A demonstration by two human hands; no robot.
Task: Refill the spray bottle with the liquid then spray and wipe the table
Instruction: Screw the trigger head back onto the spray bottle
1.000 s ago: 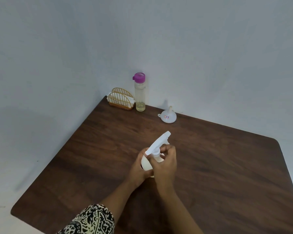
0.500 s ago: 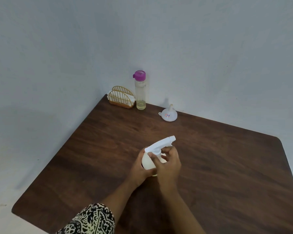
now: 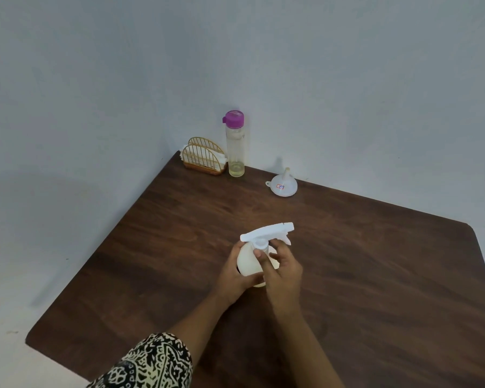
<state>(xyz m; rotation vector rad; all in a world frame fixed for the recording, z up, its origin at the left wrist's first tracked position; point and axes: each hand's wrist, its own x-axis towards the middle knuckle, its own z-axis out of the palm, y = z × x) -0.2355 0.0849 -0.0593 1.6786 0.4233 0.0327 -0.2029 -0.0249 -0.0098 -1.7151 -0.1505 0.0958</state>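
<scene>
A white spray bottle (image 3: pixel 248 261) stands on the dark wooden table (image 3: pixel 375 275) near its middle. My left hand (image 3: pixel 234 278) grips the bottle's round body from the left. My right hand (image 3: pixel 282 271) pinches the collar just under the white trigger head (image 3: pixel 266 233), whose nozzle points right. At the far corner stands a tall clear bottle (image 3: pixel 235 152) with a purple cap and a little yellowish liquid at its bottom. A white funnel (image 3: pixel 283 184) lies upside down to its right.
A gold wire holder (image 3: pixel 205 159) with white napkins sits in the far left corner against the wall. The table's left edge and rounded right corner border grey walls and floor.
The trigger head has turned clockwise, its nozzle swinging from up-right to right, as my right hand twists at the collar. My left hand keeps hold of the body.
</scene>
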